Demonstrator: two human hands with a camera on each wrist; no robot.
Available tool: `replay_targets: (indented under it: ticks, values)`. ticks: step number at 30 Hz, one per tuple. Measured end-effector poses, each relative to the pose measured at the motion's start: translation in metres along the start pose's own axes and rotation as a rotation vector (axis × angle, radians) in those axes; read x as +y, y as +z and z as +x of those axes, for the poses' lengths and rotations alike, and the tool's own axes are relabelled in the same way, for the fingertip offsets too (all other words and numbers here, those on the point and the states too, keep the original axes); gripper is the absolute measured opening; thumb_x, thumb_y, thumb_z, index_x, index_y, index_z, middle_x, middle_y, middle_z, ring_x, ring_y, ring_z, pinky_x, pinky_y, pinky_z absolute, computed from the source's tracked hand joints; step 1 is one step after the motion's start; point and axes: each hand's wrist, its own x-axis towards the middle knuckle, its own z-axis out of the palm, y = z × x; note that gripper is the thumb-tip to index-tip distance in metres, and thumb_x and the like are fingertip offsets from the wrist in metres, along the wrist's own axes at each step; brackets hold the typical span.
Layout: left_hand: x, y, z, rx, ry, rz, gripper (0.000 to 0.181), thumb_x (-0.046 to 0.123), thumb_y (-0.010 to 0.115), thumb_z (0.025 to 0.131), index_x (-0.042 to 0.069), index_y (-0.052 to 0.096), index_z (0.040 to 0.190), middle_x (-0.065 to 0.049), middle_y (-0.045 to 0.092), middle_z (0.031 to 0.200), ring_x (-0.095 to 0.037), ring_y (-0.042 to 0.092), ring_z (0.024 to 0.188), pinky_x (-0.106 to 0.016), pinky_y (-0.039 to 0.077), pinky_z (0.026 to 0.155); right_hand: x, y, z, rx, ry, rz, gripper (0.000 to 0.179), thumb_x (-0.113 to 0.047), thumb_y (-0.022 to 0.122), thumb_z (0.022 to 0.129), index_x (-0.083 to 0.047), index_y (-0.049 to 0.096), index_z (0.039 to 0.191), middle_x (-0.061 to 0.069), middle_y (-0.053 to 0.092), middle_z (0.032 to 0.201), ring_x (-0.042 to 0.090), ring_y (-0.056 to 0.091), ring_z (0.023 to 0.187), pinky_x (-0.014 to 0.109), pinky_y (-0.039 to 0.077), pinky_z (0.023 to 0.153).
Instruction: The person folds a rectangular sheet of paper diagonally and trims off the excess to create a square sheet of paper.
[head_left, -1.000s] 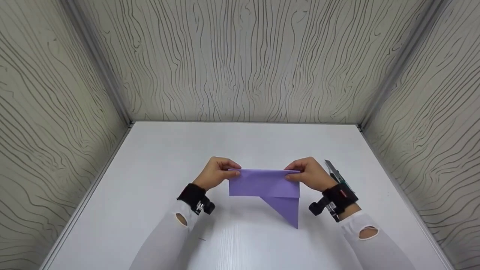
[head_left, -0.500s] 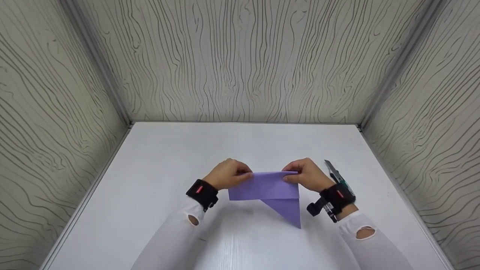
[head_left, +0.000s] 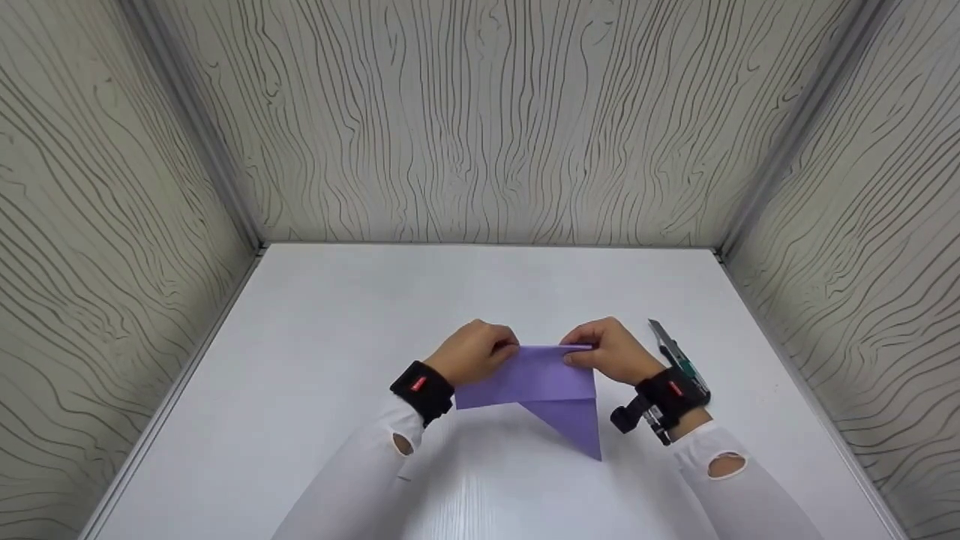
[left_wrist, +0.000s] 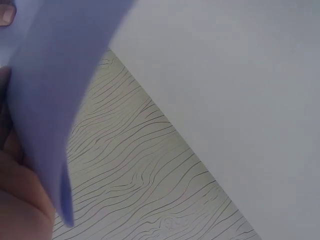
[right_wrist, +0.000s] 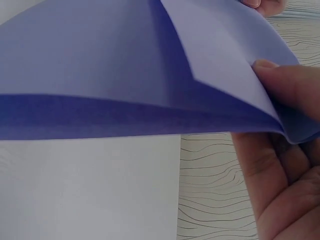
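Observation:
Both hands hold a folded sheet of purple paper (head_left: 541, 377) above the table. My left hand (head_left: 474, 351) pinches its upper edge near the middle, covering the upper left part. At the upper right corner, my right hand (head_left: 609, 351) grips the fold between thumb and fingers. A triangular flap hangs down from the paper's right side. In the right wrist view, the paper (right_wrist: 90, 55) shows open layers along its lower edge, with the thumb on top and fingers beneath. The left wrist view has the paper (left_wrist: 60, 75) curving past the left hand (left_wrist: 22, 195).
A utility knife (head_left: 677, 352) with a dark green handle lies on the white table (head_left: 337, 300), beside the right wrist. Wood-grain panels (head_left: 480, 120) enclose the table at the back and sides. A small thin scrap (head_left: 405, 470) lies near the left sleeve.
My left hand has slid right along the paper's upper edge, from the left corner toward the middle. The right hand has shifted slightly left and keeps its grip. The paper's left end now tilts down.

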Motion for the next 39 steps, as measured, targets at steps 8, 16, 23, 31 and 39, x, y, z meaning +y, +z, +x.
replay_targets:
  ticks: [8,16,23,31,39]
  values:
    - [0.003,0.005,0.002,0.035,0.030,0.077,0.019,0.017,0.065,0.108,0.007,0.081,0.106,-0.006,0.083,0.098,-0.017,0.072,0.087,-0.034,0.062,0.085,-0.013,0.006,0.000,-0.032,-0.033,-0.260,0.032,-0.005,0.072,0.095,-0.008,0.075,0.126,0.016,0.080,0.106,0.020,0.073,0.092,0.036,0.063,0.081]
    - [0.008,0.010,0.006,0.085,0.056,0.167,0.018,0.017,0.066,0.107,0.008,0.081,0.105,-0.005,0.083,0.096,-0.021,0.076,0.089,-0.037,0.063,0.086,-0.038,0.029,0.001,0.056,-0.205,-0.695,0.025,-0.024,0.071,0.103,-0.009,0.077,0.123,0.009,0.084,0.114,0.031,0.080,0.102,0.052,0.065,0.086]
    - [0.011,0.012,0.007,0.142,0.088,0.168,0.017,0.015,0.066,0.105,0.008,0.082,0.101,-0.004,0.083,0.091,-0.022,0.076,0.085,-0.038,0.062,0.082,-0.045,0.041,0.009,0.115,-0.274,-0.730,0.009,-0.015,0.068,0.103,-0.012,0.077,0.106,0.004,0.080,0.091,0.024,0.074,0.078,0.041,0.058,0.068]
    - [0.011,0.007,0.005,0.135,0.096,0.134,0.016,0.017,0.068,0.103,0.010,0.082,0.102,-0.003,0.083,0.092,-0.019,0.076,0.084,-0.034,0.063,0.079,-0.043,0.043,0.012,0.213,-0.413,-0.761,0.010,-0.004,0.075,0.093,-0.013,0.076,0.096,0.002,0.075,0.076,0.020,0.067,0.064,0.035,0.053,0.059]
    - [0.010,-0.005,0.003,0.236,0.158,0.156,0.015,0.012,0.073,0.101,0.010,0.086,0.108,-0.004,0.086,0.100,-0.021,0.083,0.089,-0.037,0.067,0.082,-0.049,0.037,0.010,0.368,-0.556,-0.875,0.008,-0.010,0.080,0.094,-0.014,0.075,0.099,0.000,0.072,0.068,0.012,0.056,0.054,0.031,0.052,0.051]
